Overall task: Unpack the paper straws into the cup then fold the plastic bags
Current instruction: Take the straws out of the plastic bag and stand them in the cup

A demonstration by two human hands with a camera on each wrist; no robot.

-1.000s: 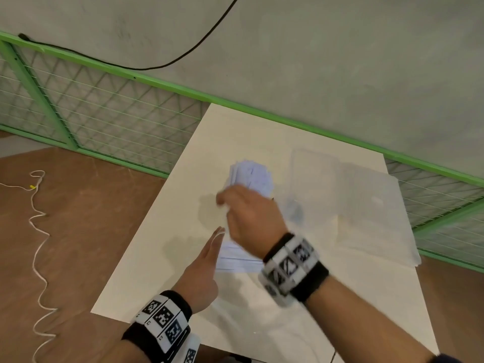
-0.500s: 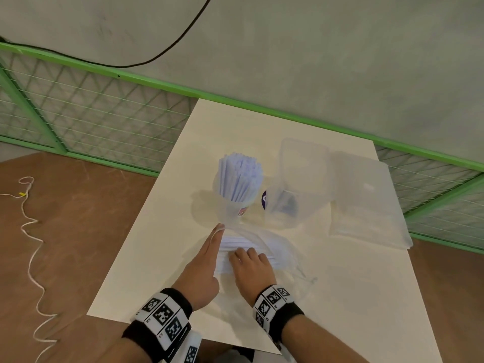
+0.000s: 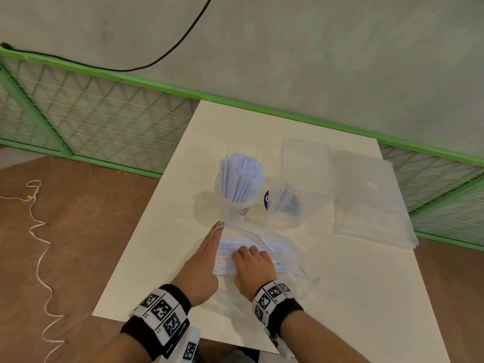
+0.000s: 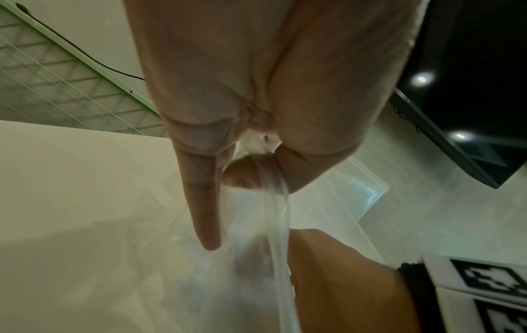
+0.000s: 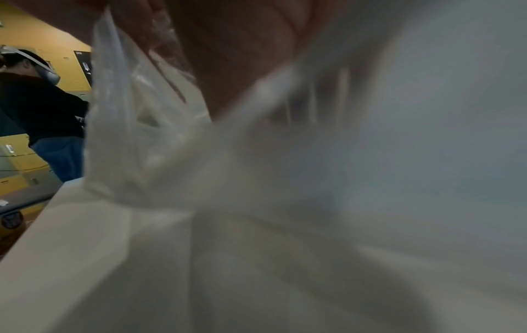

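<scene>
Pulling the next bunch out: my right hand (image 3: 252,265) is curled on the paper straws (image 3: 235,247) inside the plastic bag (image 3: 285,250), lower centre of frame. Left hand (image 3: 201,260) pinches its mouth. Draw them out level, then stand them in the cup (image 3: 237,203).

The right hand (image 3: 252,265) has come down from the cup (image 3: 237,203) onto the bagged straws (image 3: 235,244)
</scene>
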